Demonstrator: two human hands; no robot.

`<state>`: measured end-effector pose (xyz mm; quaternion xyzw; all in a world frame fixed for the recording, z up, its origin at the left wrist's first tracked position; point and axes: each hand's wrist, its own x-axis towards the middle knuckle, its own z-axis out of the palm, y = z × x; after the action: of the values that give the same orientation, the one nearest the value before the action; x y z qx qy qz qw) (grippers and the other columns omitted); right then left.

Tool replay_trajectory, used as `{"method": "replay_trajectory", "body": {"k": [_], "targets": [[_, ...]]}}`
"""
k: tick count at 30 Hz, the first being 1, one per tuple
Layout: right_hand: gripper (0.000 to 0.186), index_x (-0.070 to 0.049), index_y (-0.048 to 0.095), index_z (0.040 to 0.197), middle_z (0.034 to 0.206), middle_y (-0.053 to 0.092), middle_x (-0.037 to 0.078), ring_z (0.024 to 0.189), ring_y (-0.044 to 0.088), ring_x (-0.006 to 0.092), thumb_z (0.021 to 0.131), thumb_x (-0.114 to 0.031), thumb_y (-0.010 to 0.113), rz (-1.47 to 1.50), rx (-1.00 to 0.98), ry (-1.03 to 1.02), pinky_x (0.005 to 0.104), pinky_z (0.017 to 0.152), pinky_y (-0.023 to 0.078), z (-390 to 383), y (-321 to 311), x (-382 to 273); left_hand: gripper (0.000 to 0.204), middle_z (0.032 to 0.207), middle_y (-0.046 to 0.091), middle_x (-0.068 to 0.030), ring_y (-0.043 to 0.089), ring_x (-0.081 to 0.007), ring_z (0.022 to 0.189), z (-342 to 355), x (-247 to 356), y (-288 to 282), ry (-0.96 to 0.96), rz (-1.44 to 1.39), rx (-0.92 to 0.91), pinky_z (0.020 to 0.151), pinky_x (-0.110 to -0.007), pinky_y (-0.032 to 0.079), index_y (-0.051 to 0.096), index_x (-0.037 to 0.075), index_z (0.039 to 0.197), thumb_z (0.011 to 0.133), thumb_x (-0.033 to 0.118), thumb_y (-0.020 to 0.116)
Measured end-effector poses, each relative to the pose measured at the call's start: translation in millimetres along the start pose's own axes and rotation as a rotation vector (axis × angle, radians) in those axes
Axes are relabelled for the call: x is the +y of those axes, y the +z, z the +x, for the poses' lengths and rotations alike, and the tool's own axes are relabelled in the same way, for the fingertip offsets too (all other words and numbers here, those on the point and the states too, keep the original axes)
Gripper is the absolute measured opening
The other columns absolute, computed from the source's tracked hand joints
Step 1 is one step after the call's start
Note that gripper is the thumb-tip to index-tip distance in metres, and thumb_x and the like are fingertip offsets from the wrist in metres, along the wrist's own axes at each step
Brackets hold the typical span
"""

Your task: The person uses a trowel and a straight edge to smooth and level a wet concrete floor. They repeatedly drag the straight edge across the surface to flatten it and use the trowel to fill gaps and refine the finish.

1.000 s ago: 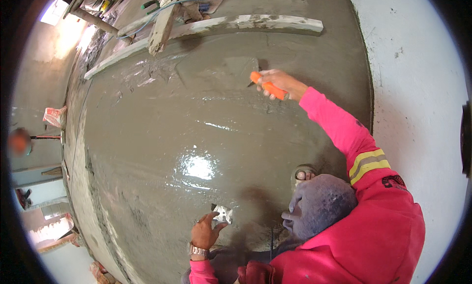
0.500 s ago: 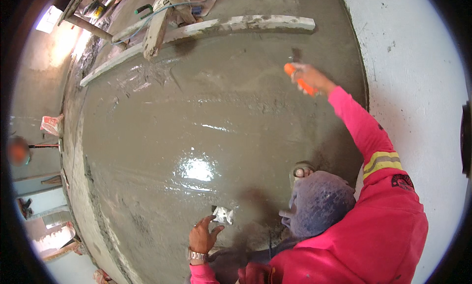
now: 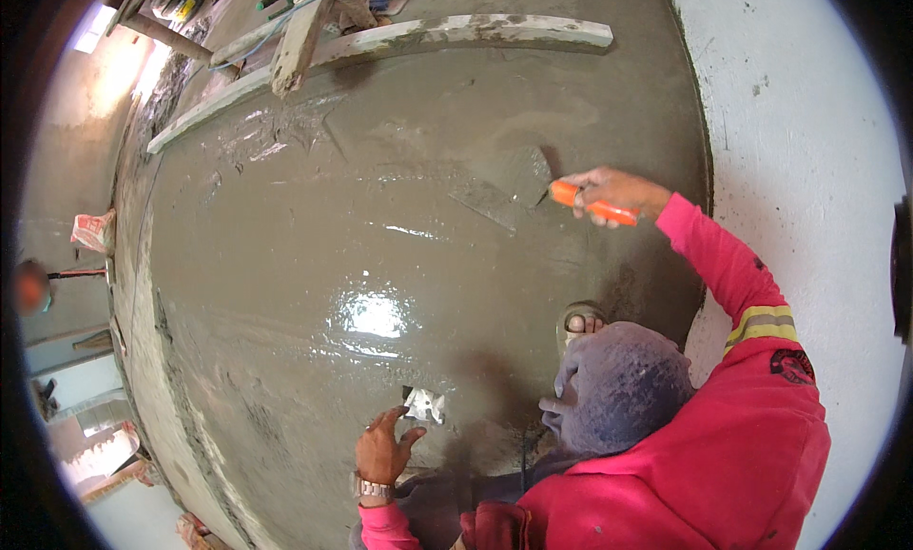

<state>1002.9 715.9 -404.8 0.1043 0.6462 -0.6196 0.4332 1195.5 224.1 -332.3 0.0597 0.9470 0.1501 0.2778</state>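
Note:
My right hand (image 3: 613,196) is closed round the orange handle of a trowel (image 3: 563,192). Its blade, coated in wet cement and hard to tell from the floor, lies at the surface left of the handle. The wet cement floor (image 3: 314,236) is mostly smooth and shiny, with a ridge beside the blade. My left hand (image 3: 383,449), with a metal watch at the wrist, holds nothing and has its fingers apart. It hovers close to a crumpled white piece (image 3: 425,405), perhaps plastic or paper, set in a small dark opening in the floor.
A long cement-smeared board (image 3: 456,34) spans the far floor, with a wooden post (image 3: 302,46) across it. A white wall (image 3: 799,169) borders the right. My bent knee (image 3: 623,388) and bare toes are near the wall. A bag (image 3: 93,232) stands at the left.
My right hand has drawn the trowel nearer to me, and its handle has turned more level. My left hand has shifted slightly left, staying open. The view has moved a little.

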Motion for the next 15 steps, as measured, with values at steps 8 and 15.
{"method": "replay_trajectory", "body": {"k": [8,15], "targets": [[0.066,-0.009,0.034,0.142,0.081,0.057,0.002,0.05,0.051,0.0092,0.08,-0.021,0.057,-0.119,0.368,-0.133,0.0242,0.04,0.045,2.7,-65.4,-24.4,0.042,0.099,0.065,-0.0143,0.064,-0.0348,0.086,-0.2,5.5,-4.6,-0.004,0.006,0.009,0.069,-0.042,0.051,0.062,0.009,0.106,0.073,0.033,0.074],[0.063,-0.017,0.04,0.141,0.072,0.055,0.001,0.052,0.052,0.0083,0.08,-0.019,0.056,-0.424,-0.132,-0.002,0.0239,0.044,0.045,-26.9,35.0,-19.6,0.041,0.097,0.066,-0.0161,0.064,-0.034,0.085,0.8,3.7,-3.4,-0.033,-0.023,-0.001,0.07,-0.042,0.051,0.062,0.008,0.106,0.072,0.027,0.076]]}}
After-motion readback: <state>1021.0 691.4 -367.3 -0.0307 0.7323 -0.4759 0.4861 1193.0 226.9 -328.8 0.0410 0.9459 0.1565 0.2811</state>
